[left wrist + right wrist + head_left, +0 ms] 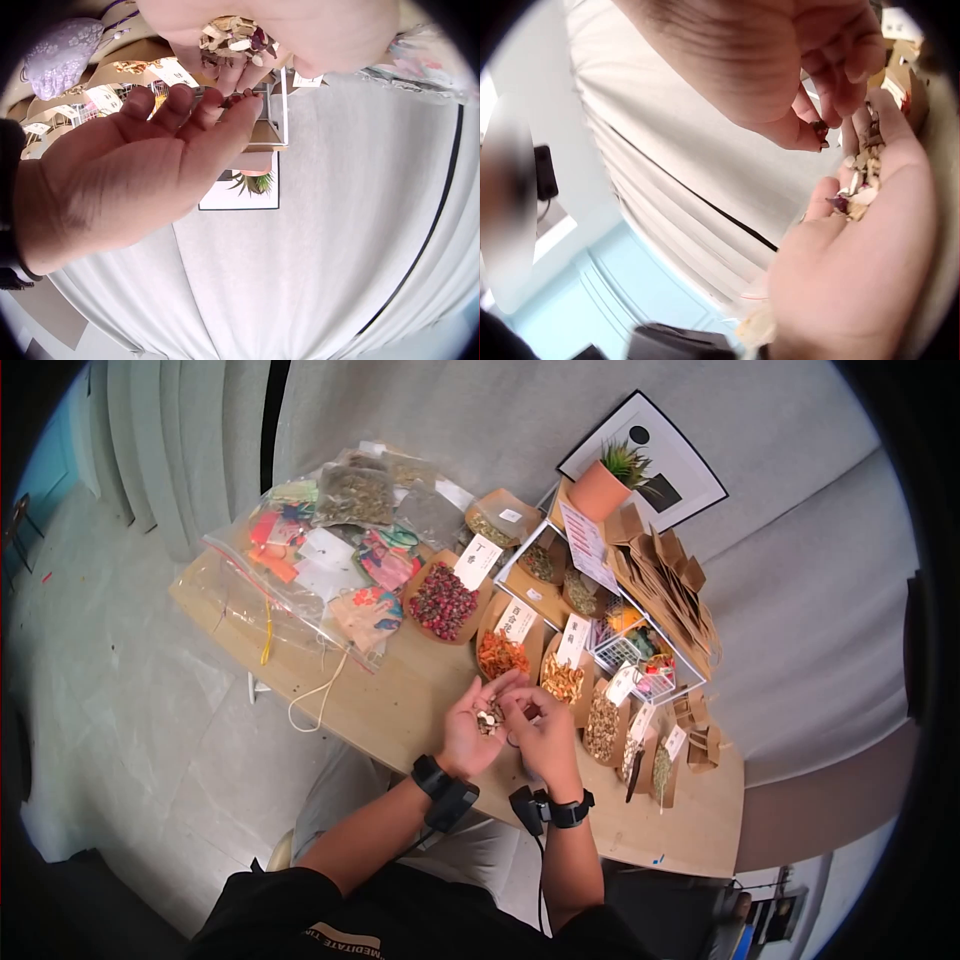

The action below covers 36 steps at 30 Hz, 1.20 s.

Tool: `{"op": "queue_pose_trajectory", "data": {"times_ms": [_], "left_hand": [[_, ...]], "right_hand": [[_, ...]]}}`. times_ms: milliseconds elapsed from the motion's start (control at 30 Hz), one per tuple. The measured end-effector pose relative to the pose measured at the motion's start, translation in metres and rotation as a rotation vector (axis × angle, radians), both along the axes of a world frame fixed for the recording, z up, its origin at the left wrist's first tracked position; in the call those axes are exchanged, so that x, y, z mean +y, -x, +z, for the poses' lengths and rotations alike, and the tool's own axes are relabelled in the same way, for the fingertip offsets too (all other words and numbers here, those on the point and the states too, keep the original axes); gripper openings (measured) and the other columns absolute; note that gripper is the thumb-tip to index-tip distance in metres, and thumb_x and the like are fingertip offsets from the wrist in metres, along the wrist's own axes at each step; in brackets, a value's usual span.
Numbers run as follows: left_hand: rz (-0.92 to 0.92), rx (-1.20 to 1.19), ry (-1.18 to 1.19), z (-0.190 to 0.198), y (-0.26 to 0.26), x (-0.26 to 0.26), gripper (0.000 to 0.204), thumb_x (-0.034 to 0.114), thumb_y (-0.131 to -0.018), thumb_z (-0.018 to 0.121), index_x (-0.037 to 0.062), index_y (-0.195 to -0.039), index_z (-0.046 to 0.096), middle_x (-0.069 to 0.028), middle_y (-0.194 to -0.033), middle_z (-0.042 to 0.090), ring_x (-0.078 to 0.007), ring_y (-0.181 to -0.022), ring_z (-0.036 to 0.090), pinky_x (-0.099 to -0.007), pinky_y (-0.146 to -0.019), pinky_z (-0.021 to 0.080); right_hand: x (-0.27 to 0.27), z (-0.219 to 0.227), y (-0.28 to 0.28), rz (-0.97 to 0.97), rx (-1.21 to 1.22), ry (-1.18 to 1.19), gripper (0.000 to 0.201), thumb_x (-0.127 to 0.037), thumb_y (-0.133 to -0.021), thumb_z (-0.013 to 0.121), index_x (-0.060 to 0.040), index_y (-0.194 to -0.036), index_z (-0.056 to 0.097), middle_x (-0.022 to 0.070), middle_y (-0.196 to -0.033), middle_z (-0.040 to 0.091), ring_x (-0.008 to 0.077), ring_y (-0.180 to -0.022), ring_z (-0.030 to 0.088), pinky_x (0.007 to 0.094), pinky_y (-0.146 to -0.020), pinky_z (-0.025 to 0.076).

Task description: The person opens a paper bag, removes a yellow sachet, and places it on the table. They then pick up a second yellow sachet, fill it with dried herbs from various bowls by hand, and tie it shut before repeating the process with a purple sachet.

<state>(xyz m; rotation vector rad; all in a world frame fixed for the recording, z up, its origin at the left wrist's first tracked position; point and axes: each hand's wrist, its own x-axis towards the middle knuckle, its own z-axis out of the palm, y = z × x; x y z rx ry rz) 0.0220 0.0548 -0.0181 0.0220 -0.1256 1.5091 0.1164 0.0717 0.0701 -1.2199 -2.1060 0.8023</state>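
My left hand (468, 742) is turned palm up and lightly cupped, with a small heap of dried herb pieces (864, 180) lying on it. Pale chips and a dark purple-red bit show among them. Just above that palm, my right hand (548, 745) pinches a small dark-red dried flower bud (821, 133) between thumb and fingers. Beyond the hands stand paper bags of dried orange petals (503, 655) and yellowish flakes (562, 680), both with white labels. A purple sachet pouch (61, 56) with a cord shows in the left wrist view.
Dried rosebuds (443, 602) fill another labelled bag farther back. Several more herb bags line the right, beside a white wire basket (650, 678). Clear plastic bags with patterned pouches (368, 622) cover the left of the wooden table (400, 705). A potted plant (600, 490) stands behind.
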Motion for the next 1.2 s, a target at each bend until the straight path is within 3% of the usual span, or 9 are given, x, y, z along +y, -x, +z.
{"op": "queue_pose_trajectory", "data": {"times_ms": [133, 333, 733, 1200], "left_hand": [[0.044, -0.013, 0.044, 0.0, 0.001, 0.001, 0.054, 0.039, -0.105, 0.029, -0.0015, -0.138, 0.046, -0.0127, -0.136, 0.053, -0.0257, -0.126, 0.05, -0.0412, -0.108, 0.038], [0.059, -0.042, -0.029, -0.01, 0.004, 0.002, 0.054, 0.038, -0.105, 0.029, -0.0014, -0.138, 0.047, -0.0148, -0.136, 0.054, -0.0253, -0.122, 0.052, -0.0398, -0.102, 0.039], [0.093, 0.052, 0.029, 0.003, 0.005, -0.002, 0.055, 0.037, -0.105, 0.028, -0.0028, -0.139, 0.045, -0.0156, -0.14, 0.05, -0.0237, -0.126, 0.048, -0.0377, -0.103, 0.038], [0.022, 0.116, 0.068, 0.004, 0.006, -0.003, 0.054, 0.035, -0.105, 0.028, -0.0021, -0.14, 0.045, -0.0151, -0.143, 0.048, -0.023, -0.131, 0.045, -0.0379, -0.109, 0.033]], "right_hand": [[0.008, -0.009, 0.001, 0.022, 0.286, 0.293, 0.012, -0.011, -0.093, 0.063, 0.0009, -0.095, 0.065, -0.002, -0.077, 0.062, 0.0035, -0.063, 0.053, 0.02, -0.053, 0.039], [0.007, 0.006, 0.011, -0.092, 0.345, 0.6, 0.014, -0.014, -0.096, 0.06, -0.0028, -0.103, 0.065, 0.0006, -0.078, 0.066, 0.001, -0.058, 0.051, 0.0149, -0.046, 0.032], [0.013, -0.01, -0.001, -0.142, 0.509, 0.647, 0.013, -0.015, -0.096, 0.06, -0.0028, -0.099, 0.064, 0.0029, -0.072, 0.066, 0.0018, -0.048, 0.047, 0.0155, -0.041, 0.031], [0.006, -0.017, 0.001, -0.217, 0.521, 0.547, 0.015, -0.012, -0.095, 0.062, 0.0005, -0.101, 0.067, -0.0029, -0.064, 0.059, 0.0015, -0.046, 0.046, 0.0162, -0.04, 0.032]]}}
